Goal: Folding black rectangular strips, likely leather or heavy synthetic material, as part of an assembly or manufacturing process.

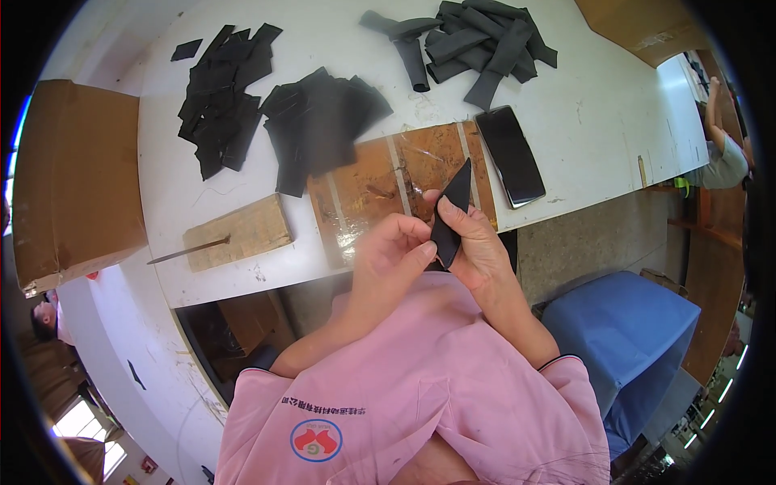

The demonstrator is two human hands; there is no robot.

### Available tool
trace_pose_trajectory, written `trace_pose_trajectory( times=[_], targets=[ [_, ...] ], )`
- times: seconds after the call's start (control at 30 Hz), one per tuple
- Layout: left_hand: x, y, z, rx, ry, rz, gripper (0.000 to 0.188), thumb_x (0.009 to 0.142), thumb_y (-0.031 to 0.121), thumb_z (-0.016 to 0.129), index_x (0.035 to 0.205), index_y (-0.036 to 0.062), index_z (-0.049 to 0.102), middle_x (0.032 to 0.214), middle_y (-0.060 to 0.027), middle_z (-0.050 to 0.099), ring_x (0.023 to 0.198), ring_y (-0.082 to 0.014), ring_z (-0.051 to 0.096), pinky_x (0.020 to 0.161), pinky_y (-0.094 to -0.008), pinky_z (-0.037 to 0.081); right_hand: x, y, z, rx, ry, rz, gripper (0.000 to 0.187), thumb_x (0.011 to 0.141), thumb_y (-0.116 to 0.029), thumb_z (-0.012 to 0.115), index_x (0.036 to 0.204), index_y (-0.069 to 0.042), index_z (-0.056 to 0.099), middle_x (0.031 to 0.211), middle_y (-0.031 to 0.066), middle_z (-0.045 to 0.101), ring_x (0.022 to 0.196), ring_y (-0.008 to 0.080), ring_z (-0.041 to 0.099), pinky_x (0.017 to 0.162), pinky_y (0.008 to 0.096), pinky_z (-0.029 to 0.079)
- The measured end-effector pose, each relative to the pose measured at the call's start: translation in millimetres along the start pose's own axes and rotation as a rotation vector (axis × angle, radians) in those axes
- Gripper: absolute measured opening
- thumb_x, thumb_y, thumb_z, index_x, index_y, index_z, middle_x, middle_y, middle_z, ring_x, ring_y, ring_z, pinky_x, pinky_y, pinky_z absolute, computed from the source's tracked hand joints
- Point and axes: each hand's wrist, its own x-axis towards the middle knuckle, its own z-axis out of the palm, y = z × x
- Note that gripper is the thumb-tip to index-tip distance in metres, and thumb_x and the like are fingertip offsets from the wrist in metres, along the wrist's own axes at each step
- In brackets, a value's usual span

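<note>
A folded black piece of sheet material (454, 196), perhaps fabric or thin foam, is held upright above the near edge of the table. My right hand (482, 252) grips it with the thumb pressed on its face and the fingers behind. At its lower left edge, my left hand (396, 252) pinches it between thumb and forefinger. Under and beyond both hands lies a brown board with pale tape strips (364, 190). Flat black pieces (311, 117) lie in a heap past the board's left side, with another heap (226, 85) farther left.
Rolled black pieces (485, 44) are piled at the back. A black phone (511, 153) lies right of the board. Left of it, a wooden block (242, 234) carries a thin metal spike. Cardboard boxes (81, 178) flank the white table (590, 105). A blue fabric-covered bin (618, 331) stands at lower right.
</note>
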Motion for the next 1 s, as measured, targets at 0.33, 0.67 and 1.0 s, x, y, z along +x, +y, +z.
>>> trace_pose_trajectory(
  times=[0.33, 0.67, 1.0],
  targets=[
    [3, -2, 1, 0.042, 0.039, 0.003, 0.01, 0.078, -0.005, 0.051, 0.088, -0.0027, 0.05, 0.08, -0.0034, 0.055, 0.073, -0.0075, 0.052, 0.066, -0.0205, 0.043, -1, 0, 10, -0.055, 0.087, -0.122, 0.025, 0.073, -0.015, 0.067, 0.093, -0.004, 0.056, 0.073, -0.0001, 0.052, 0.063, 0.0084, 0.05, 0.059, 0.0214, 0.043],
    [4, -1, -4, 0.218, 0.201, 0.151, 0.005, 0.081, 0.002, 0.053, 0.084, -0.0016, 0.052, 0.069, -0.0006, 0.054, 0.059, -0.0035, 0.048, 0.055, -0.0152, 0.039, -1, -11, -16, -1.578, 0.448, -0.786, 0.031, 0.072, -0.025, 0.063, 0.085, 0.001, 0.055, 0.06, 0.0113, 0.055, 0.051, 0.0228, 0.054, 0.05, 0.0315, 0.044],
    [11, -16, 1, 0.934, 0.328, 0.561, 0.008, 0.074, 0.001, 0.059, 0.081, 0.0012, 0.055, 0.064, -0.0044, 0.056, 0.056, -0.0087, 0.052, 0.049, -0.0233, 0.042, -14, -4, 6, -1.356, -0.105, -1.03, 0.019, 0.066, -0.008, 0.064, 0.083, -0.002, 0.056, 0.075, 0.0095, 0.052, 0.059, 0.0252, 0.054, 0.051, 0.0305, 0.043]
  ],
)
